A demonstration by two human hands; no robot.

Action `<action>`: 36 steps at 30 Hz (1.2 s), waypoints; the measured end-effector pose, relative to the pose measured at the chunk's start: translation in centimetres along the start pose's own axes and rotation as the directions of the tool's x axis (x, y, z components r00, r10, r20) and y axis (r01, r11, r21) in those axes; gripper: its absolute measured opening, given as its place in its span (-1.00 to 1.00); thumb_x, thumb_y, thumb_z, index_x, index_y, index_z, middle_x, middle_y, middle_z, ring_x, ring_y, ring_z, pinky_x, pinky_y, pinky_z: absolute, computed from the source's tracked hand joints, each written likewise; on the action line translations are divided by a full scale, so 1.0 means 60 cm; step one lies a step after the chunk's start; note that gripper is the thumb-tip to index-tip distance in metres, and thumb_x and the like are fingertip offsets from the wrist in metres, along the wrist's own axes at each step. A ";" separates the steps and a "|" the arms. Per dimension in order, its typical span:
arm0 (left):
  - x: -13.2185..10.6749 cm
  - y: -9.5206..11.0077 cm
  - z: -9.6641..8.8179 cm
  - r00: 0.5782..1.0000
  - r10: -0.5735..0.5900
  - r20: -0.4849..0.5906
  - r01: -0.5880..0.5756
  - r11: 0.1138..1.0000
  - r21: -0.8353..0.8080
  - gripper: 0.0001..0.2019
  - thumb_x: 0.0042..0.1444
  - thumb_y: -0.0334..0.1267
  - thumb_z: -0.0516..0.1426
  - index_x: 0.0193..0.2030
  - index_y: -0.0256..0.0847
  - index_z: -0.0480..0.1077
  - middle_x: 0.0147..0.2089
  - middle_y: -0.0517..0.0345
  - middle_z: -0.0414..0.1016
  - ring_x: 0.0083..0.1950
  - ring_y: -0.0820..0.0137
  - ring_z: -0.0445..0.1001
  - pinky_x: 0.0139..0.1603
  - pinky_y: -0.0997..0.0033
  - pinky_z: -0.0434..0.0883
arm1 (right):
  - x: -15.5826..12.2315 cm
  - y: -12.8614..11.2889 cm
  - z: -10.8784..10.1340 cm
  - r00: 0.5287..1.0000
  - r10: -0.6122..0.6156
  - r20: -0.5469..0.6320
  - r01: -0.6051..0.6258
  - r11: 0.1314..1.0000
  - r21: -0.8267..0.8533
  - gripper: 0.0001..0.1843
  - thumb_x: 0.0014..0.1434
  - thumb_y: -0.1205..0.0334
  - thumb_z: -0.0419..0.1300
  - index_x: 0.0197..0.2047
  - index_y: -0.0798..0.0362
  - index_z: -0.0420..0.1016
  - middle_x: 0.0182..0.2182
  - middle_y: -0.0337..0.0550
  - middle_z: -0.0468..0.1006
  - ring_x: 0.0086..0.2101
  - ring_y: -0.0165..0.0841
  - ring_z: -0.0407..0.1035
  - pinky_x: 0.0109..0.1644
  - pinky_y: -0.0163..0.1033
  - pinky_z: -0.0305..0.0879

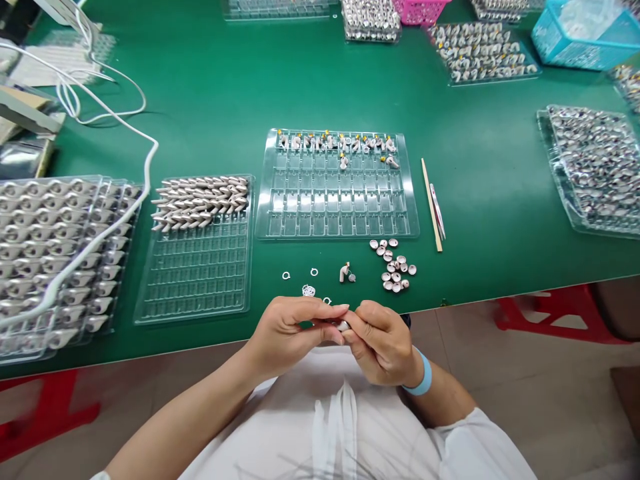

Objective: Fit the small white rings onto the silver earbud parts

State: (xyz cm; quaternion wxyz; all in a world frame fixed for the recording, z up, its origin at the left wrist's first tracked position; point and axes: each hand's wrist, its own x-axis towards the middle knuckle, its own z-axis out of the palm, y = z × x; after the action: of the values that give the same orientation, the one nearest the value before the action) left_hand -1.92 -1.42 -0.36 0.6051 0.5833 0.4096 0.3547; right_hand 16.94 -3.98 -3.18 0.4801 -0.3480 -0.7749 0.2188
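Note:
My left hand [300, 327] and my right hand [379, 340] meet at the table's front edge, both closed on one small silvery part [343, 326]. Fingers cover most of it, so its full shape is hidden. Just beyond them lie thin white rings [309, 291], some bunched together and a few loose. A small beige earphone-like piece [345, 271] with a round disc beside it rests straight ahead. To its right is a scattered group of round metallic caps [393, 267]. Behind these, a clear compartment tray [337, 230] carries small parts with yellow bits along its back rows.
Left stand a clear tray of slim silvery parts [200, 203] and stacked trays of shells [55, 253], crossed by a white cable [100, 237]. A wooden stick [431, 203] and tweezers [437, 211] lie right. Farther out are a filled tray [595, 167] and a blue basket [583, 50].

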 end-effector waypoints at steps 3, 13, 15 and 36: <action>0.001 0.001 0.003 1.000 -0.024 -0.019 0.024 1.000 0.001 -0.81 0.03 -0.40 0.32 -0.17 -0.25 0.64 -0.43 0.03 0.66 -0.45 0.34 0.61 -0.41 0.46 0.57 | -0.003 0.001 0.000 1.000 0.004 0.008 -0.004 1.000 -0.008 -0.61 0.27 0.42 0.05 0.15 0.14 0.35 -0.44 -0.15 0.35 -0.48 -0.36 0.23 -0.46 -0.23 0.28; 0.004 -0.007 0.002 1.000 -0.029 -0.005 0.029 0.999 0.024 -0.77 0.04 -0.46 0.28 -0.14 -0.23 0.64 -0.43 0.04 0.66 -0.44 0.36 0.59 -0.40 0.48 0.53 | -0.004 0.005 0.001 0.999 0.003 0.037 -0.002 1.000 -0.016 -0.60 0.25 0.45 0.05 0.16 0.18 0.33 -0.46 -0.17 0.33 -0.48 -0.37 0.22 -0.48 -0.24 0.24; 0.004 -0.011 0.002 1.000 0.002 -0.006 -0.002 0.999 0.042 -0.75 0.04 -0.48 0.27 -0.13 -0.22 0.64 -0.44 0.06 0.66 -0.44 0.37 0.58 -0.40 0.48 0.52 | -0.004 0.005 0.001 0.999 0.006 0.049 -0.006 1.000 -0.017 -0.58 0.24 0.46 0.06 0.17 0.19 0.31 -0.45 -0.16 0.34 -0.48 -0.36 0.21 -0.49 -0.24 0.22; 0.031 -0.006 -0.003 0.931 -0.319 -0.179 0.237 0.899 -0.369 -0.80 -0.01 -0.37 0.33 -0.19 -0.15 0.64 -0.40 0.17 0.66 -0.41 0.45 0.59 -0.33 0.55 0.57 | 0.035 0.020 -0.016 0.937 0.309 0.163 -0.336 0.924 0.181 -0.58 0.36 0.31 -0.01 0.25 0.07 0.34 -0.33 -0.13 0.44 -0.33 -0.36 0.36 -0.25 -0.23 0.40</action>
State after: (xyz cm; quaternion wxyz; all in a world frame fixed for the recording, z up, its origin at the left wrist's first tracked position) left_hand -1.33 0.31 -0.85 0.6887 0.3588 0.4900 0.3959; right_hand 17.53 -1.61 -2.29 0.4190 -0.4040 -0.7100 0.3964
